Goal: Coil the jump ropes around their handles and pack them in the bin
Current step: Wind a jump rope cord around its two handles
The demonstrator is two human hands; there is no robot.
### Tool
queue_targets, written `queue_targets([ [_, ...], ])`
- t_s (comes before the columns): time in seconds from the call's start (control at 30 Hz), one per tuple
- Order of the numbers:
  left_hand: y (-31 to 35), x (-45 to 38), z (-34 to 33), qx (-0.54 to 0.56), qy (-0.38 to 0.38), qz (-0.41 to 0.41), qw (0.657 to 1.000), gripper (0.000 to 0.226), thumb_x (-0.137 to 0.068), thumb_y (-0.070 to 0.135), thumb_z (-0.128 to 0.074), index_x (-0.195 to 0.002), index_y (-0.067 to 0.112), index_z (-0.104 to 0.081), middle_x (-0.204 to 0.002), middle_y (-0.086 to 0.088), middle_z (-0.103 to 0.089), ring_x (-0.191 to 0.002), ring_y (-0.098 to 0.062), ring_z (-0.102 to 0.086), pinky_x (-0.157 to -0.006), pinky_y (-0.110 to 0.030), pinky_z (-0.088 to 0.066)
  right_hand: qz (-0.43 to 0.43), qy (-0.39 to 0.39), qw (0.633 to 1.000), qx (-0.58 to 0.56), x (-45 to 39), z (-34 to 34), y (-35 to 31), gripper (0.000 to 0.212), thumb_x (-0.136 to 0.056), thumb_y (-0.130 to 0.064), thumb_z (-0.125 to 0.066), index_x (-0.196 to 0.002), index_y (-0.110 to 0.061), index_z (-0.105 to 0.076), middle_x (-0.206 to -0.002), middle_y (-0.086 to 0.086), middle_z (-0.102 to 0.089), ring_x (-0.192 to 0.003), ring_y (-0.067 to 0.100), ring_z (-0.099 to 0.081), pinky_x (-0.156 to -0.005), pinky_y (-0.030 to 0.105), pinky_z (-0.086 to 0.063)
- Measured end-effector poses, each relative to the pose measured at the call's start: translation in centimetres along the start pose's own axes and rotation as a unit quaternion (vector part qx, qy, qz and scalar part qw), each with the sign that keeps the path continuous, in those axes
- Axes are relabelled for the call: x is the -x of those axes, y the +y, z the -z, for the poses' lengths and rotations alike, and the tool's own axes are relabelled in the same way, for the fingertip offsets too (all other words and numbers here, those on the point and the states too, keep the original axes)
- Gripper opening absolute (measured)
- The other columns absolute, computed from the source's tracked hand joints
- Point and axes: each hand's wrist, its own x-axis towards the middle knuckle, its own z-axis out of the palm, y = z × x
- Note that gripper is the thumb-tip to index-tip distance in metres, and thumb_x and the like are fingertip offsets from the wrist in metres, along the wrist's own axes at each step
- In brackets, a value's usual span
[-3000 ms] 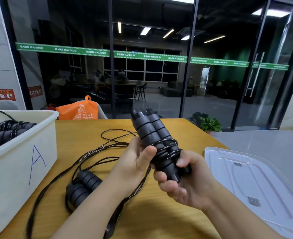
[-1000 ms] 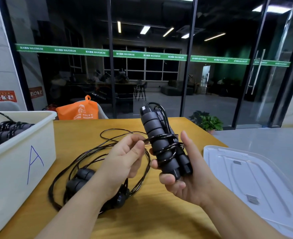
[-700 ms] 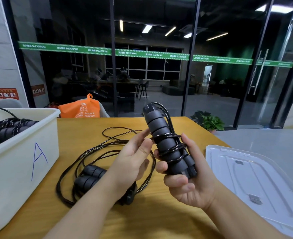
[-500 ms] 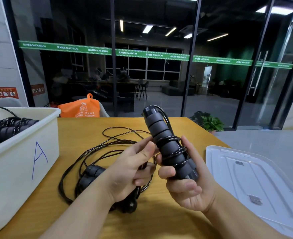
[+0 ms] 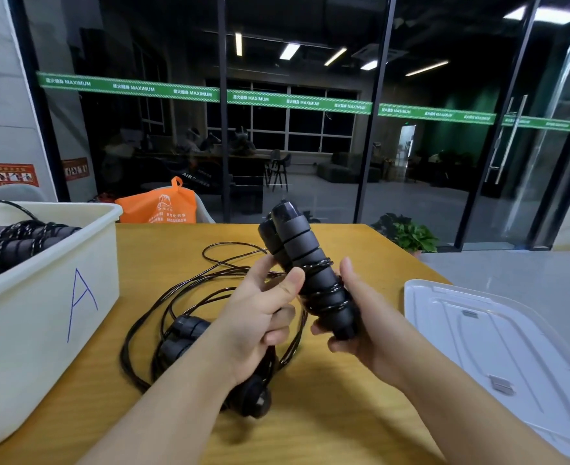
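Note:
A pair of black ribbed jump rope handles (image 5: 305, 263), wrapped with several turns of thin black rope, is held upright above the wooden table (image 5: 176, 243). My right hand (image 5: 360, 327) cups the lower end of the handles from beneath, thumb up along their right side. My left hand (image 5: 263, 310) pinches the handles' left side with thumb and forefinger, its other fingers curled. A loose black jump rope (image 5: 183, 327) with its handles lies tangled on the table under my left wrist. The white bin marked "A" (image 5: 42, 297) stands at the left and holds coiled ropes (image 5: 12, 243).
A clear plastic bin lid (image 5: 498, 337) lies at the table's right edge. An orange bag (image 5: 158, 206) sits behind the table's far edge. Glass walls stand beyond, with a potted plant (image 5: 407, 234) on the floor outside.
The rope loop that stood up over the handle tops is gone; the wraps now sit tight round the handles' middle. My left hand moved from the loose rope to the handles. My right thumb lifted.

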Motion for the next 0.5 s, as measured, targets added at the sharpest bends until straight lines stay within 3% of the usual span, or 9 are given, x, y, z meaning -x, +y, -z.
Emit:
queue_targets([
  [0.13, 0.1, 0.1, -0.5, -0.046, 0.05, -0.012, 0.998, 0.054, -0.069, 0.035, -0.066, -0.12, 0.029, -0.05, -0.1, -0.013, -0.062, -0.036, -0.004, -0.026, -0.032, -0.015, -0.024, 0.128, 0.0, 0.972, 0.194, 0.0, 0.1, 1.0, 0.069, -0.075, -0.045, -0.074, -0.13, -0.057, -0.035, -0.093, -0.015, -0.067, -0.076, 0.014, -0.066, -0.053, 0.027, -0.049],
  [0.23, 0.1, 0.2, -0.6, -0.098, 0.063, -0.009, 0.993, 0.049, -0.071, 0.038, -0.065, -0.117, 0.031, -0.049, -0.095, -0.011, -0.065, -0.036, -0.004, -0.027, -0.033, -0.016, -0.023, 0.155, 0.023, 0.96, 0.231, 0.1, -0.4, 1.5, 0.065, -0.075, -0.044, -0.076, -0.124, -0.056, -0.035, -0.101, -0.004, -0.062, -0.081, 0.023, -0.066, -0.054, 0.031, -0.054],
  [0.33, 0.0, 0.2, -0.9, -0.127, 0.068, 0.001, 0.99, 0.052, -0.072, 0.042, -0.063, -0.121, 0.03, -0.047, -0.065, 0.002, -0.056, -0.037, -0.004, -0.027, -0.033, -0.017, -0.023, 0.138, 0.044, 0.961, 0.236, 0.2, -0.4, 1.6, 0.06, -0.071, -0.049, -0.071, -0.118, -0.051, -0.034, -0.108, 0.0, -0.059, -0.088, 0.025, -0.067, -0.053, 0.035, -0.057],
  [0.4, 0.0, 0.3, -1.1, -0.156, 0.072, -0.001, 0.985, 0.055, -0.073, 0.046, -0.062, -0.123, 0.029, -0.047, -0.055, 0.005, -0.048, -0.034, -0.006, -0.03, -0.033, -0.019, -0.027, 0.129, 0.054, 0.961, 0.24, 0.3, -0.4, 1.5, 0.053, -0.077, -0.04, -0.071, -0.114, -0.044, -0.034, -0.107, -0.002, -0.058, -0.089, 0.022, -0.067, -0.052, 0.034, -0.056],
  [0.43, 0.0, 0.4, -1.3, -0.184, 0.078, -0.007, 0.98, 0.055, -0.073, 0.048, -0.06, -0.124, 0.03, -0.047, -0.052, 0.003, -0.045, -0.033, -0.015, -0.036, -0.034, -0.025, -0.035, 0.125, 0.06, 0.961, 0.238, 0.2, -0.3, 1.5, 0.049, -0.08, -0.034, -0.072, -0.112, -0.04, -0.035, -0.106, -0.002, -0.058, -0.088, 0.021, -0.068, -0.05, 0.033, -0.056],
  [0.5, 0.1, 0.4, -1.7, -0.262, 0.106, -0.024, 0.959, 0.054, -0.073, 0.056, -0.056, -0.121, 0.032, -0.049, -0.063, -0.011, -0.049, -0.062, -0.032, -0.055, -0.059, -0.046, -0.051, 0.117, 0.072, 0.963, 0.23, 0.1, -0.3, 1.6, 0.046, -0.082, -0.029, -0.072, -0.111, -0.036, -0.036, -0.106, -0.001, -0.057, -0.083, 0.019, -0.069, -0.047, 0.031, -0.053],
])
